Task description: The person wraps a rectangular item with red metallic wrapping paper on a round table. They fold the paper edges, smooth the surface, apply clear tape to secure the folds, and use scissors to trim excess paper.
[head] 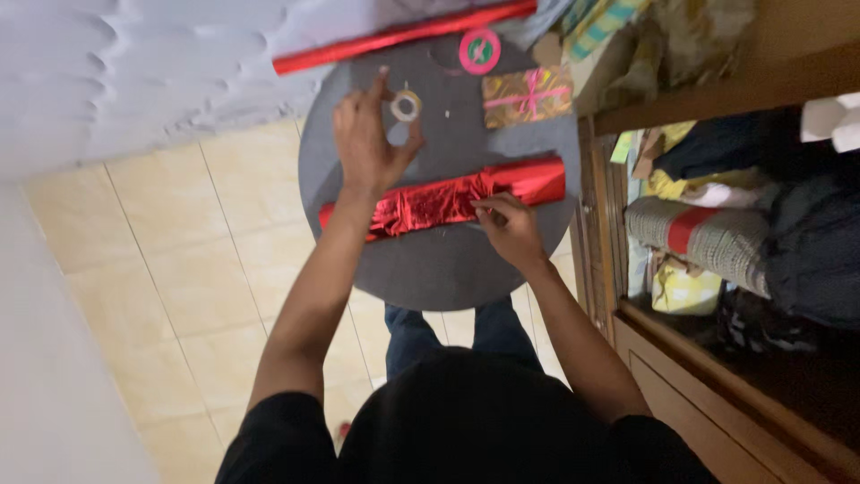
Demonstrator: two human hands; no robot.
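Observation:
A shiny red foil-wrapped long parcel point(448, 199) lies across the round dark grey table point(430, 269). My right hand point(509, 226) presses down on its near edge, fingers closed on the foil. My left hand point(367, 134) is stretched out past the parcel, fingers spread, its fingertips just short of a small roll of clear tape point(406, 105) that lies on the table.
A wrapped gift point(527, 96) with a pink ribbon and a pink-and-green tape ring point(479, 50) lie at the table's far side. A red foil roll point(403, 36) lies beyond it. Wooden shelves point(717, 269) with folded cloth stand to the right. Tiled floor point(179, 242) is on the left.

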